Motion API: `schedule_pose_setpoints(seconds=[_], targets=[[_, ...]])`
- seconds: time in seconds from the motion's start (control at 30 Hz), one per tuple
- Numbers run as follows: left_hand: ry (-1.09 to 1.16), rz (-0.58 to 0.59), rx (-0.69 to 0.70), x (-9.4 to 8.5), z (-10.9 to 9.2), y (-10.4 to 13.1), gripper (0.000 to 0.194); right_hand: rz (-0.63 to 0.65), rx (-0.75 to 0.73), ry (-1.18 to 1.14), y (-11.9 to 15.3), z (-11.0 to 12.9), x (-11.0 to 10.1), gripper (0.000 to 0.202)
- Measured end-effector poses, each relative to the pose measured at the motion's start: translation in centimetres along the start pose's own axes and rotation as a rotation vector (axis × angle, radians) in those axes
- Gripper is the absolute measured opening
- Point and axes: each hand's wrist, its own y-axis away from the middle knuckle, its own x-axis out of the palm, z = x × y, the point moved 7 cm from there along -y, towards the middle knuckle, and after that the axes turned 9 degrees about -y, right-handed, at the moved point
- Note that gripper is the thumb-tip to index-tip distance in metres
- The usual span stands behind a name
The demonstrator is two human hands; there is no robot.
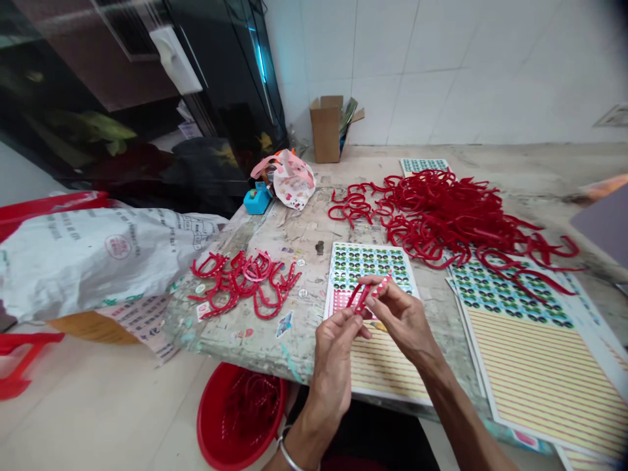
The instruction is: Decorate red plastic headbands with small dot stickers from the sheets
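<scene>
A narrow red fabric band (361, 297), bent into a loop, is between my two hands above the table. My left hand (336, 350) pinches its lower end with thumb and fingertips. My right hand (402, 317) is closed on its other part, where a pink strip with white dots (382, 284) shows along the band. Right below the hands lies a printed sticker sheet (373, 261) with rows of small dark-and-green pictures and yellow striped lines. To the left is a loose group of red bands (265, 304), some with dotted strips on them.
A large heap of red bands (441, 209) covers the back right, partly over more printed sheets (534, 353). Toward the back stand a blue tape dispenser (256, 201), a pink-and-white bag (294, 183) and a cardboard box (324, 134). A red basket (205, 418) is below the table edge.
</scene>
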Motion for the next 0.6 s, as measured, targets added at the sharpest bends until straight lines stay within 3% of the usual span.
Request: schedule_pose_setpoints(seconds=[0.6], targets=[[0.004, 0.017, 0.01, -0.1, 0.09, 0.06, 0.009, -0.018, -0.032, 0.106, 0.28, -0.8, -0.06, 0.018]])
